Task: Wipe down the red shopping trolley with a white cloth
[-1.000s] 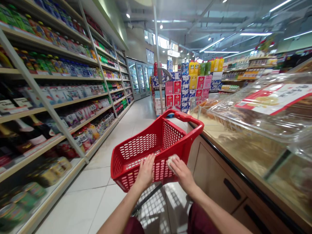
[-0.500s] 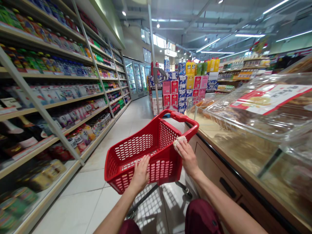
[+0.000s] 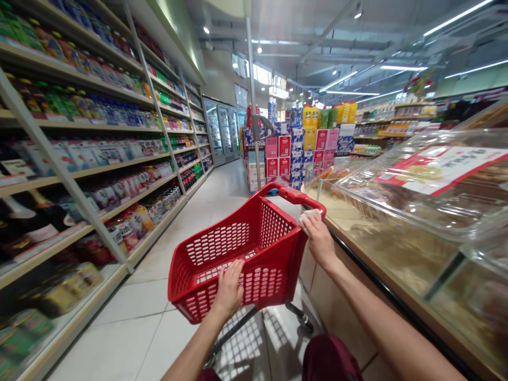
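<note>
A red plastic shopping cart [image 3: 254,283] with perforated basket walls stands in front of me, its handle [image 3: 296,194] at the far right end. My left hand [image 3: 229,288] grips the near rim of the basket, its fingers hooked over the edge. In my right hand [image 3: 320,241] is a crumpled whitish cloth [image 3: 310,216], pressed to the side arm of the handle near its corner. The fingers partly cover the cloth. The visible inside of the basket holds no goods; part of its floor is hidden behind the near wall.
Shelves [image 3: 99,174] of drinks and cans line the left side. Close on the right stands a glass-sided counter [image 3: 397,270] with clear plastic food boxes [image 3: 428,174]. Stacked cartons [image 3: 283,151] and a grey post [image 3: 254,79] are ahead; glass-door fridges [image 3: 224,127] stand farther back.
My right hand and the cloth have slid right along the cart's side arm toward the handle's corner. My left hand stays on the rim. The view has shifted slightly.
</note>
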`<move>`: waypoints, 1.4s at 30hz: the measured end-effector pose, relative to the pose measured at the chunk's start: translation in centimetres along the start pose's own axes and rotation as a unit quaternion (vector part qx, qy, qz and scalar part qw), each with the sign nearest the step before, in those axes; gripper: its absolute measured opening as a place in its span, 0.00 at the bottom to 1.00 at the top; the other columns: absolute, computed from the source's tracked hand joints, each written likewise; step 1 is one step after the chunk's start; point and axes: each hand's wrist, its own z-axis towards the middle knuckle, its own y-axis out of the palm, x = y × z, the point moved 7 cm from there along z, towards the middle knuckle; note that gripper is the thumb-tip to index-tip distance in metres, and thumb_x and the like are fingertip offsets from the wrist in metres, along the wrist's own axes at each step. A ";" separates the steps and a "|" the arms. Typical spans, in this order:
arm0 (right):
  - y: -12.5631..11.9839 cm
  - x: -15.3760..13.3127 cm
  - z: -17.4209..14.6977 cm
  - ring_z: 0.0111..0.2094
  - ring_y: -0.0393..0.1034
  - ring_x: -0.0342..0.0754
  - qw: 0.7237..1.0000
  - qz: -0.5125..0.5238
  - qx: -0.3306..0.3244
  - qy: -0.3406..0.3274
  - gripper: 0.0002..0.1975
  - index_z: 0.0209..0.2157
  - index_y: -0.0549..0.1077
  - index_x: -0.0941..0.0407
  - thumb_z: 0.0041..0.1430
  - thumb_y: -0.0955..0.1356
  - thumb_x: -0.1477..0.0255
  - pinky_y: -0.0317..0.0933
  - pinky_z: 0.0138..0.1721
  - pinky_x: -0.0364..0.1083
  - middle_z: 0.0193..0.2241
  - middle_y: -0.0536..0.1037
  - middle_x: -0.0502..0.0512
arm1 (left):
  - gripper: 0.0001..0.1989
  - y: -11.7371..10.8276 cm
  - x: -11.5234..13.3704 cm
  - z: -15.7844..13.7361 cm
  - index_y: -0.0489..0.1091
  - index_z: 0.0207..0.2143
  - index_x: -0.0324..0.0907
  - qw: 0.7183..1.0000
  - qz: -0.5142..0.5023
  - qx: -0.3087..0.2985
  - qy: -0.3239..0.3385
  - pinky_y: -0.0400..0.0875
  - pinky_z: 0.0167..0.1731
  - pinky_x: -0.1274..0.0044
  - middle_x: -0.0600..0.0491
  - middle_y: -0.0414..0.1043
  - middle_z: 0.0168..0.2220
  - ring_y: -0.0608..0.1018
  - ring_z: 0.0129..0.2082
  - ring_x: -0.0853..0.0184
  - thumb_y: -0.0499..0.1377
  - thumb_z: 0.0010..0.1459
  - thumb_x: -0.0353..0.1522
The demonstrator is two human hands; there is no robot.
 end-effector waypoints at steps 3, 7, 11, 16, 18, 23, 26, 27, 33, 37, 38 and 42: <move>2.2 -2.7 -1.7 0.56 0.51 0.49 0.990 0.017 -0.085 -0.115 0.20 0.49 0.65 0.54 0.57 0.56 0.80 0.53 0.53 0.53 0.50 0.67 0.54 | 0.31 0.0 0.0 0.0 0.55 0.54 0.37 1.000 0.003 -0.003 0.003 0.51 0.54 0.62 0.45 0.61 0.53 0.61 0.55 0.63 0.45 0.43 0.22; 1.0 0.9 -0.3 0.54 0.54 0.51 0.994 -0.033 -0.075 -0.068 0.18 0.47 0.67 0.57 0.57 0.56 0.80 0.54 0.51 0.54 0.48 0.68 0.59 | 0.32 0.0 0.0 -0.1 0.54 0.54 0.37 1.000 -0.005 -0.014 0.005 0.51 0.53 0.61 0.45 0.60 0.54 0.60 0.55 0.62 0.45 0.42 0.22; -0.7 3.9 1.1 0.55 0.53 0.53 0.997 -0.073 -0.022 0.014 0.21 0.48 0.66 0.58 0.55 0.56 0.82 0.53 0.51 0.56 0.49 0.67 0.62 | 0.33 0.1 0.0 -0.2 0.53 0.55 0.37 1.000 -0.014 -0.008 0.008 0.50 0.53 0.61 0.45 0.59 0.54 0.59 0.55 0.62 0.45 0.42 0.21; 1.2 0.7 -0.3 0.55 0.52 0.49 0.988 -0.015 -0.107 -0.107 0.20 0.47 0.67 0.54 0.57 0.55 0.80 0.53 0.52 0.52 0.50 0.67 0.56 | 0.33 0.1 0.0 -0.2 0.53 0.55 0.37 1.000 -0.018 -0.004 0.012 0.49 0.54 0.61 0.45 0.59 0.54 0.59 0.56 0.62 0.45 0.42 0.21; 0.6 2.3 0.9 0.53 0.56 0.50 0.993 -0.026 -0.096 -0.065 0.19 0.46 0.68 0.56 0.56 0.56 0.80 0.53 0.52 0.53 0.48 0.68 0.58 | 0.32 0.0 0.1 -0.2 0.53 0.55 0.36 1.000 -0.017 -0.007 0.011 0.49 0.54 0.61 0.45 0.59 0.54 0.59 0.56 0.62 0.45 0.42 0.21; -0.1 3.0 2.3 0.52 0.57 0.51 0.997 -0.044 -0.058 -0.005 0.19 0.47 0.67 0.57 0.57 0.55 0.79 0.53 0.51 0.54 0.47 0.69 0.60 | 0.32 0.0 0.2 -0.1 0.54 0.54 0.34 1.000 -0.012 -0.015 0.007 0.49 0.54 0.62 0.45 0.59 0.54 0.59 0.56 0.62 0.45 0.41 0.21; 1.8 -1.8 -0.3 0.54 0.55 0.48 0.988 -0.009 -0.110 -0.111 0.18 0.46 0.67 0.53 0.58 0.56 0.77 0.53 0.52 0.51 0.48 0.68 0.54 | 0.33 0.1 0.1 -0.2 0.54 0.54 0.35 1.000 -0.011 -0.014 0.010 0.49 0.54 0.61 0.45 0.59 0.54 0.59 0.56 0.62 0.45 0.41 0.21; 2.2 -2.9 -1.0 0.54 0.54 0.48 0.981 0.001 -0.128 -0.144 0.17 0.46 0.67 0.52 0.59 0.56 0.77 0.53 0.52 0.51 0.49 0.68 0.53 | 0.33 0.1 0.1 -0.2 0.54 0.54 0.35 1.000 -0.010 -0.013 0.012 0.49 0.54 0.61 0.45 0.59 0.54 0.59 0.56 0.62 0.45 0.41 0.21; 0.3 2.3 0.7 0.53 0.57 0.54 0.995 -0.069 -0.067 -0.008 0.19 0.47 0.67 0.58 0.56 0.56 0.80 0.53 0.50 0.56 0.49 0.67 0.62 | 0.34 0.1 0.2 -0.2 0.53 0.54 0.36 1.000 -0.013 -0.015 0.010 0.49 0.54 0.62 0.45 0.59 0.55 0.58 0.56 0.62 0.45 0.41 0.21; 1.5 -1.1 -1.4 0.56 0.51 0.51 0.992 -0.034 -0.089 -0.085 0.19 0.49 0.66 0.56 0.58 0.55 0.80 0.53 0.51 0.54 0.51 0.65 0.59 | 0.33 0.1 0.3 -0.2 0.53 0.54 0.36 1.000 -0.020 -0.011 0.009 0.49 0.54 0.61 0.45 0.59 0.55 0.58 0.56 0.62 0.45 0.41 0.21; 2.1 -2.5 -2.2 0.56 0.51 0.50 0.986 -0.015 -0.111 -0.124 0.19 0.49 0.66 0.54 0.58 0.55 0.79 0.53 0.52 0.53 0.51 0.65 0.57 | 0.33 0.0 0.2 -0.2 0.53 0.54 0.36 1.000 -0.020 -0.009 0.007 0.48 0.54 0.61 0.45 0.59 0.55 0.58 0.56 0.62 0.45 0.41 0.21; 2.0 -2.1 -2.1 0.55 0.53 0.50 0.986 -0.003 -0.112 -0.125 0.18 0.47 0.68 0.54 0.59 0.56 0.78 0.53 0.52 0.53 0.50 0.67 0.56 | 0.33 0.0 0.2 -0.3 0.53 0.55 0.36 1.000 -0.019 -0.012 0.007 0.48 0.54 0.62 0.45 0.58 0.55 0.58 0.56 0.62 0.45 0.41 0.21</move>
